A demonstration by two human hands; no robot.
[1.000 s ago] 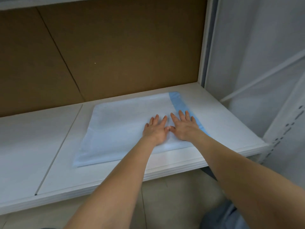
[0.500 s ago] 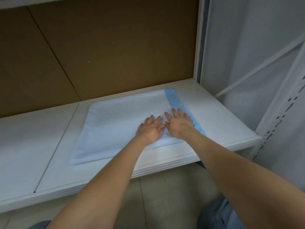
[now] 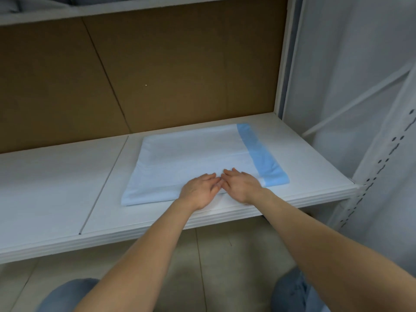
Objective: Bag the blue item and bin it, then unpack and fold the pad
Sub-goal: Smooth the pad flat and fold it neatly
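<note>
Pad (image 3: 184, 158) is lying flat on the white shelf (image 3: 56, 188), prob already unpacked & folded, w/ left hand (image 3: 200, 189) and right hand (image 3: 242, 186) pressing its front edge side by side, fingers straight, gripping nothing, so imo only smoothing's remaining, tho no bag/bin is showing.

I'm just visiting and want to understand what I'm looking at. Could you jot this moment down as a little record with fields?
setting: white shelf with a brown cardboard back panel
main item: pale pad lying flat on the shelf, with a blue strip along its right side
left hand: resting flat on the pad near its front edge, fingers relaxed
right hand: flat on the pad beside the left hand, fingertips almost meeting
held items: none, both hands only press on the pad
</note>
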